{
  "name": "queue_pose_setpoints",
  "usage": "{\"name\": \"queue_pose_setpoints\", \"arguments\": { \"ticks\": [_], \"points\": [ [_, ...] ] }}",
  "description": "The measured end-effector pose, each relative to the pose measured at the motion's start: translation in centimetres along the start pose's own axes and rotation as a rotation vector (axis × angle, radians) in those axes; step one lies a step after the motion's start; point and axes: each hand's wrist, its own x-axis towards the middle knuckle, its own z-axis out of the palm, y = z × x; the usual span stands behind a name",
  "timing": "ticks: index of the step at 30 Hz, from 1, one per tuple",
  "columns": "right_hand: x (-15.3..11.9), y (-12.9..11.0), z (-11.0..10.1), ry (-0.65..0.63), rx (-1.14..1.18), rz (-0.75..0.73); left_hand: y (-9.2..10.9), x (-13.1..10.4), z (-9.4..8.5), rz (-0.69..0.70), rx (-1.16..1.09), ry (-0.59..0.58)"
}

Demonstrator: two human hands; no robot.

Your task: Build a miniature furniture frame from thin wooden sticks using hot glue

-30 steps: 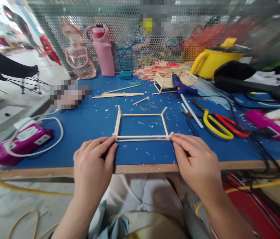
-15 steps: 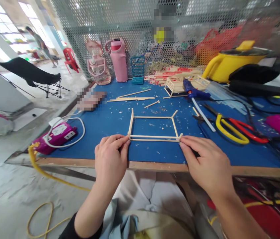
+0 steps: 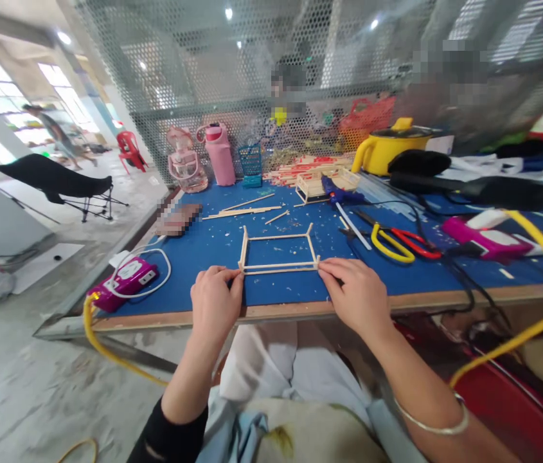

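Observation:
A rectangular frame of thin wooden sticks (image 3: 278, 267) lies on the blue table top, with short posts rising at its corners. My left hand (image 3: 216, 294) pinches its near left corner between thumb and fingers. At the near right corner, my right hand (image 3: 355, 292) pinches the frame in the same way. Beyond it lie loose wooden sticks (image 3: 247, 211) and a finished-looking small stick tray (image 3: 317, 186). A blue glue gun (image 3: 341, 193) with a white glue stick rests against that tray. The fingertips partly hide both near corners.
Yellow-and-red-handled pliers (image 3: 394, 244) lie to the right, near a magenta power strip (image 3: 488, 239). Another magenta power strip (image 3: 129, 280) sits at the left edge. Along the mesh panel (image 3: 232, 77) stand a pink bottle (image 3: 220, 155), a clear pink jug (image 3: 187, 164) and a yellow pot (image 3: 389, 151). A person walks far left.
The camera view has tilted up and turned right, showing more of the table's right side. Both hands keep hold of the frame's near corners, and the frame looks unmoved on the table.

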Motion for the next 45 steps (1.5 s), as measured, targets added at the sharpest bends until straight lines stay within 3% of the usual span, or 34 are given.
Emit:
{"name": "queue_pose_setpoints", "arguments": {
  "ticks": [7,16,25,30,32,35,39,42,45],
  "points": [
    [-0.1,-0.1,-0.3,-0.002,0.019,0.017,0.0,0.0,-0.2,-0.013,-0.006,-0.033],
    [-0.5,0.0,-0.3,0.063,0.149,0.014,0.0,0.0,0.1,-0.01,-0.026,0.02],
    [-0.7,0.4,-0.3,0.042,0.182,0.01,0.4,-0.2,-0.9,-0.074,0.016,-0.024],
    [0.5,-1.1,-2.1,0.162,0.226,0.029,-0.4,0.2,-0.9,-0.044,-0.061,-0.029],
    [2.0,-2.7,-2.8,0.096,0.261,-0.119,-0.6,0.4,-0.7,-0.021,-0.119,-0.04],
    [4.7,-5.5,-2.2,-0.182,0.294,-0.339,-0.7,0.8,-0.6,0.015,-0.19,-0.045],
    [7.5,-7.8,0.6,-0.539,0.242,-0.325,-0.6,1.2,-0.7,0.042,-0.232,-0.063],
    [8.2,-8.2,2.3,-0.628,0.281,-0.296,-0.6,1.2,-0.6,0.069,-0.214,-0.069],
    [8.2,-8.2,3.1,-0.599,0.313,-0.27,-0.6,1.1,-0.4,0.102,-0.167,-0.073]
  ]
}}
